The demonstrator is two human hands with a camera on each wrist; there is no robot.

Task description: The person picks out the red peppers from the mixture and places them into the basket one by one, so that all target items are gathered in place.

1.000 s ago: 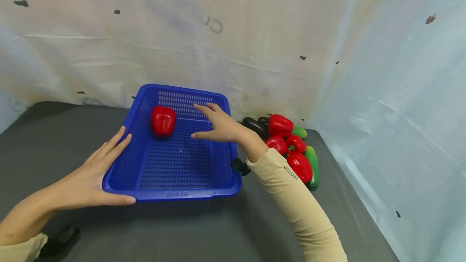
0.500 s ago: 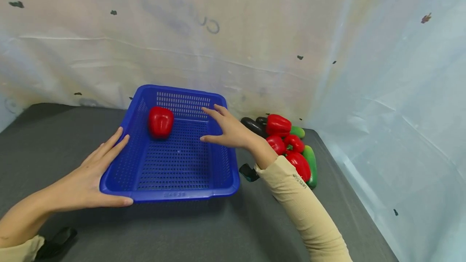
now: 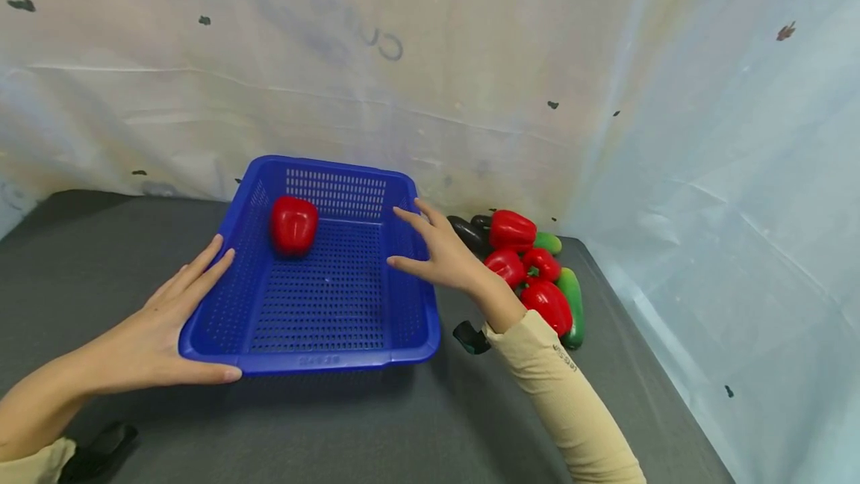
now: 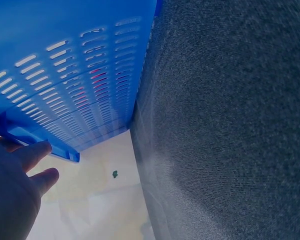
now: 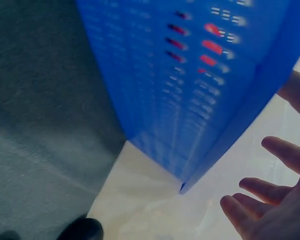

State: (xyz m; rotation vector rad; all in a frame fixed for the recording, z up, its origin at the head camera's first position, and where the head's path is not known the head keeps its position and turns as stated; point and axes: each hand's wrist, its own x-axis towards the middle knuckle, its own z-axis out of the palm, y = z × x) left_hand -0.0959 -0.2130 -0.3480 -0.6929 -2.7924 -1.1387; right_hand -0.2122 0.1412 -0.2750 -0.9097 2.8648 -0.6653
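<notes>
A blue plastic basket (image 3: 321,323) stands on the dark grey table, with one red bell pepper (image 3: 294,225) inside near its back left corner. My left hand (image 3: 157,334) rests on the basket's left rim, fingers straight and spread, thumb along the front left corner. In the left wrist view, fingertips of the left hand (image 4: 20,175) lie right at the rim of the basket (image 4: 65,25). Over the basket's right wall is my right hand (image 3: 446,252), holding nothing, its fingers extended. The right wrist view shows this right hand (image 5: 275,200) beside the perforated basket wall (image 5: 145,75).
Right of the basket lies a pile: several red bell peppers (image 3: 547,306), green cucumbers (image 3: 571,305) and dark eggplants (image 3: 468,234). A plastic-sheet wall (image 3: 363,110) rises behind the grey table (image 3: 349,432), and another sheet (image 3: 732,230) borders its right side.
My right hand has moved rightward from over the basket's inside to over its right wall. My left hand stays at the left rim. The view has shifted slightly.
</notes>
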